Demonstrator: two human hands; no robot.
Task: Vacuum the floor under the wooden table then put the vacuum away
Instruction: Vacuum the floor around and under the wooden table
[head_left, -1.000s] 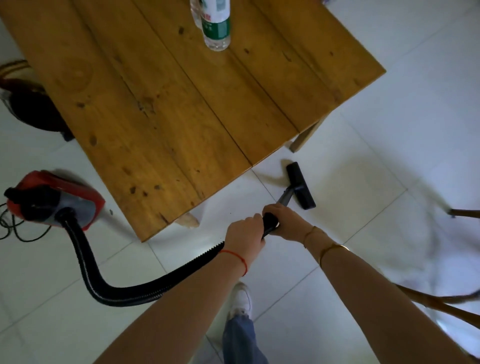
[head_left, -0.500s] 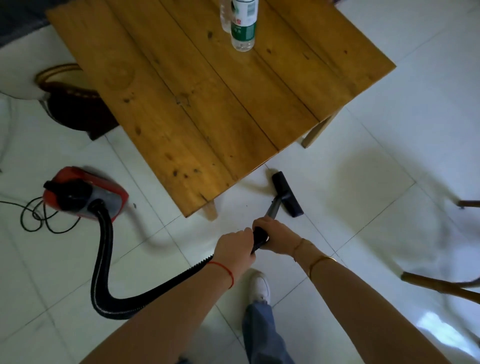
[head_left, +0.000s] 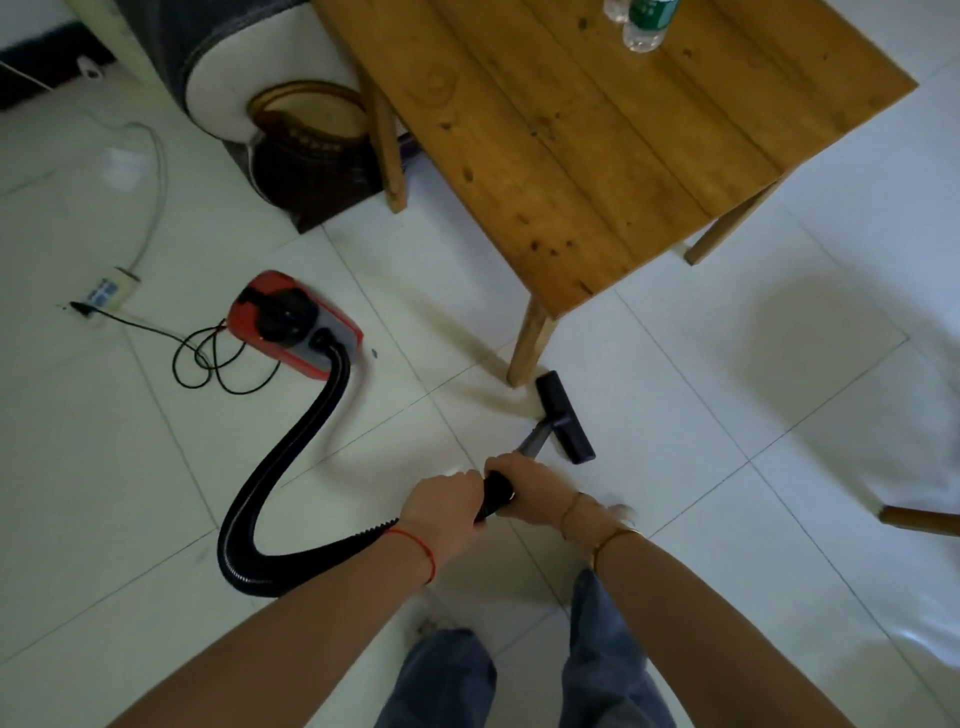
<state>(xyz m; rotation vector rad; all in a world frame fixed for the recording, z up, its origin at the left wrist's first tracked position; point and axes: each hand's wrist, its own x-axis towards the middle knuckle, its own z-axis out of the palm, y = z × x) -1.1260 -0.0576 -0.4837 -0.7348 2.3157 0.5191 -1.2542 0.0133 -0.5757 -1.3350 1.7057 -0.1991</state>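
Pulled back from under wooden table (head_left: 597, 135).
Left hand (head_left: 441, 506), right hand (head_left: 535, 488) gripping stiff wand (head_left: 498, 491); floppy hose (head_left: 291, 457) trailing.

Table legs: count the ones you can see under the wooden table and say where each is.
3. One leg stands at the near corner beside the vacuum's floor head, one at the right corner, one at the left by the dark basket. A fourth may be hidden under the tabletop.
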